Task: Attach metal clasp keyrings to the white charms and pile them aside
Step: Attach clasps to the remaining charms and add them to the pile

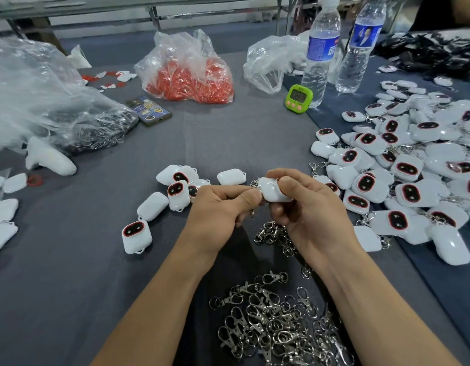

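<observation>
Two hands meet over the table [228, 143], both on one white charm [274, 192].

Your right hand [305, 207] grips the charm: thumb on top, fingers curled under it, plain back side up.

Your left hand [218, 207] pinches a clasp keyring [255, 184] between thumb and forefinger, at the charm's upper-left corner. The ring touches the charm there. Can't tell if it's threaded through the loop, since your fingers cover the joint. A bit of metal shows below your left thumb.

- Loose keyrings [278, 331]: heap between your forearms at the near edge, with a smaller clump just under your right hand.
- Finished pile [413, 175]: big spread to your right. Keyrings show among the charms. Most are face up, with a dark oval rimmed in red.
- Unclipped charms [175, 191]: small cluster just left of your left hand, a mix of face up and face down. A lone charm [136, 236] sits apart from it, nearer you, face up.

Far side, left to right:
- clear bag [44, 96] with dark contents
- phone [149, 110] beside it
- red bag [191, 77]
- green timer [298, 98], touching or just beside the nearer of two water bottles [319, 48]
</observation>
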Available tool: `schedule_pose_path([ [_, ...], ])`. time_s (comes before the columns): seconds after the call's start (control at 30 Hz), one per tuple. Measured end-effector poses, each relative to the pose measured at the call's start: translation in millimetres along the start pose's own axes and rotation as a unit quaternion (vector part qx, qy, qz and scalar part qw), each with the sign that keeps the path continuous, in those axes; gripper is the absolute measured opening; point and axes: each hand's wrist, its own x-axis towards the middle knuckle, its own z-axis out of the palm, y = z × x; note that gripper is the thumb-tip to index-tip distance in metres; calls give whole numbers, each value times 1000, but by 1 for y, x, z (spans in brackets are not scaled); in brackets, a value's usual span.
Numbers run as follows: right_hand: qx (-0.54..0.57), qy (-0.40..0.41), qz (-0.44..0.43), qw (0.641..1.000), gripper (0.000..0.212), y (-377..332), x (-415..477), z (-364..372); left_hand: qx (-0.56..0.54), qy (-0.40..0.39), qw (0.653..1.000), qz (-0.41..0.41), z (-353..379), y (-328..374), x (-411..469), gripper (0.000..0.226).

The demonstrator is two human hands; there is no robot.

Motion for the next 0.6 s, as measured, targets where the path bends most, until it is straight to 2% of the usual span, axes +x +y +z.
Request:
schedule_pose_path([
  [0.07,-26,9,-28,999,29,2,1,-1,67,28,997,23,-1,-1,-1,26],
  [0.13,-138,32,-89,986,25,6,0,-2,218,37,972,80,-5,-5,-4,24],
  [0.17,-218,43,-128,967,22,9,-1,-3,318,34,940,116,-6,-7,-7,25],
  [0.23,-361,51,-190,912,17,15,-3,-3,499,24,846,185,-6,-10,-10,23],
  [0.27,-396,54,-206,893,16,16,-4,-3,546,26,810,211,-5,-10,-10,21],
  [0.3,-401,59,-209,890,15,17,-4,-3,557,38,797,231,-3,-11,-11,20],
  [0.33,-377,65,-199,902,15,15,-3,-3,544,56,803,238,-2,-11,-12,20],
  [0.37,-324,69,-177,927,17,13,-2,-2,498,68,835,222,-2,-10,-12,22],
  [0.43,-195,63,-121,971,24,6,0,-1,331,70,930,147,-1,-9,-9,19],
  [0.47,-144,56,-96,983,27,3,0,-1,244,65,961,111,0,-8,-7,16],
  [0.53,-84,42,-62,994,27,-1,-1,0,137,52,987,60,2,-5,-4,20],
  [0.6,-47,30,-38,998,26,-1,-3,1,71,23,997,20,1,-5,-2,26],
])
